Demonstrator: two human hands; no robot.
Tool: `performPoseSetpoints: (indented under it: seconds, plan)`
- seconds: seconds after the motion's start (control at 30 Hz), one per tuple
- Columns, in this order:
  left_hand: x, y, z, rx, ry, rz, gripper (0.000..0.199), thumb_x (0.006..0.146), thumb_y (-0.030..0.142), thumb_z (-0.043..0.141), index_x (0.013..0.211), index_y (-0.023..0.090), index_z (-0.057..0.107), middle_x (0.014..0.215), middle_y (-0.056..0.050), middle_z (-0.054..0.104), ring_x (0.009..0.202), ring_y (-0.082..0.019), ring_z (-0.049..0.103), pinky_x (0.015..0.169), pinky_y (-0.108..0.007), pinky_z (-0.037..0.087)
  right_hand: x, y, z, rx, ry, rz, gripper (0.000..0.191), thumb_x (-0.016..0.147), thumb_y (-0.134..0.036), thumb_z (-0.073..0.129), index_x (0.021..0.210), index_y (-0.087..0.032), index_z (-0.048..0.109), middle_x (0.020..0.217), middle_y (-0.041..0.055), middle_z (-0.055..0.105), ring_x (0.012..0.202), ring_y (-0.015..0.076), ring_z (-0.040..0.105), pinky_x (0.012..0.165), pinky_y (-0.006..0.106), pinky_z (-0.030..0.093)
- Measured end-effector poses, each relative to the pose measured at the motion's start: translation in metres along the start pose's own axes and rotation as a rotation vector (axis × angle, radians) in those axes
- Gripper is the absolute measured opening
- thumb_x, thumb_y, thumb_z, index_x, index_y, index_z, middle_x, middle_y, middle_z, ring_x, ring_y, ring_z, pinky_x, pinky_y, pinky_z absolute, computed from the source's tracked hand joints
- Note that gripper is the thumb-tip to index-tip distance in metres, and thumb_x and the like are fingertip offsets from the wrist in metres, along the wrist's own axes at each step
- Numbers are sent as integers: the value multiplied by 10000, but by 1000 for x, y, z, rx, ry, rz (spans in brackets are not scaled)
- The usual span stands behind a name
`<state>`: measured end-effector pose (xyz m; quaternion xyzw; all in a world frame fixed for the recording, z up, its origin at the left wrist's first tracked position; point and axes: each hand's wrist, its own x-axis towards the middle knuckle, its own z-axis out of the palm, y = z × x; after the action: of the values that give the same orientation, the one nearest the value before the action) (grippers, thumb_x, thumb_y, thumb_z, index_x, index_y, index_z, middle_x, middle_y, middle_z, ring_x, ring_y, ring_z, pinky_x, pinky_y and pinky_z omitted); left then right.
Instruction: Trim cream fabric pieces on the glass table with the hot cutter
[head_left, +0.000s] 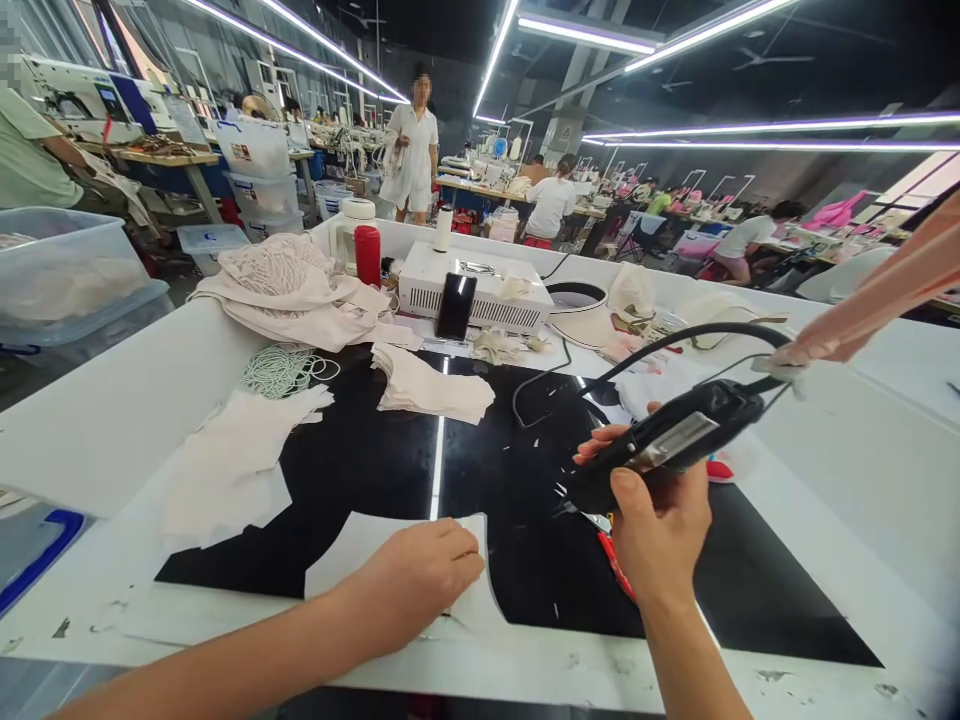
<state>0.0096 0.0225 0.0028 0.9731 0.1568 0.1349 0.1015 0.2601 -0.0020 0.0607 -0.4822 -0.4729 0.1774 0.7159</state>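
The right hand [667, 525] is grasping a black tool [671, 440]; the left hand [431, 570] is resting curled over a white sheet [349, 550], hold unclear. Sheet positioning is apparently underway, next requiring steadiness.

Bright ceiling tubes [587, 35], glare, stretched edges

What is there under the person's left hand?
Under the left hand lies a pale, shaped piece, partly over the black surface. Whatever the hand covers cannot be seen.

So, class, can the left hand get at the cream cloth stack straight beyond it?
Probably yes: only the white sheet and black board seem to lie between the left hand and the cloth stack.
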Motion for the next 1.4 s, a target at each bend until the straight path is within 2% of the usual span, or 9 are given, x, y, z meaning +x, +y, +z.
performPoseSetpoints:
  seconds: [0.07,0.13,0.23,0.4,0.57,0.83,1.13,1.3,1.4]
  plan:
    - [8,-3,5,67,-54,6,300,792,-104,626,867,172,540,944,-25,622,842,-179,589,706,-284,506,0,0,8,19,-18,-19,476,843,-315,822,1268,-282,612,1016,15,726,786,174,712,774,379,592]
    - [14,-6,13,115,-59,21,297,802,-83,643,841,182,516,907,-22,598,809,-182,565,685,-291,480,-1,1,15,48,-33,-29,546,839,-301,819,1327,-294,575,973,-1,711,747,165,692,722,363,585]
    - [16,-8,25,179,20,35,289,874,-49,621,800,196,488,832,-13,559,758,-184,531,676,-302,449,-6,3,28,124,-44,-30,569,854,-315,795,1362,-310,539,901,-21,676,681,157,659,624,346,582]
    - [9,-4,31,244,111,51,312,813,-120,564,769,182,495,793,-3,515,731,-173,506,655,-300,422,-15,12,50,268,-25,-28,471,866,-392,777,1277,-302,564,837,-42,648,603,135,618,537,313,561]
    - [4,-1,33,216,174,49,307,834,-132,515,813,175,518,816,-12,522,746,-172,508,682,-286,449,-16,18,63,294,-7,-19,468,832,-467,785,1210,-294,572,796,-57,620,564,129,590,500,297,533]
    - [4,0,42,193,224,62,216,888,-71,546,868,136,607,839,-27,555,792,-174,558,767,-294,515,-16,20,74,354,-27,30,516,798,-532,802,1195,-297,571,766,-64,596,541,123,546,477,273,497]
    - [3,2,38,183,165,62,225,907,-72,531,922,127,634,867,-30,580,834,-183,573,820,-314,543,-14,13,74,413,-38,81,532,758,-553,843,1170,-313,607,744,-66,601,528,120,537,444,247,492]
    - [3,2,38,183,166,79,192,920,-49,541,918,121,632,870,-32,579,825,-184,562,797,-318,536,-17,15,76,437,-60,70,522,766,-537,858,1166,-302,620,758,-60,619,533,117,552,449,245,509]
    - [2,3,37,169,193,39,186,906,-44,550,912,128,623,878,-32,586,817,-188,568,743,-316,529,-18,15,78,446,-58,56,501,770,-503,868,1161,-296,632,761,-59,637,532,119,562,454,249,522]
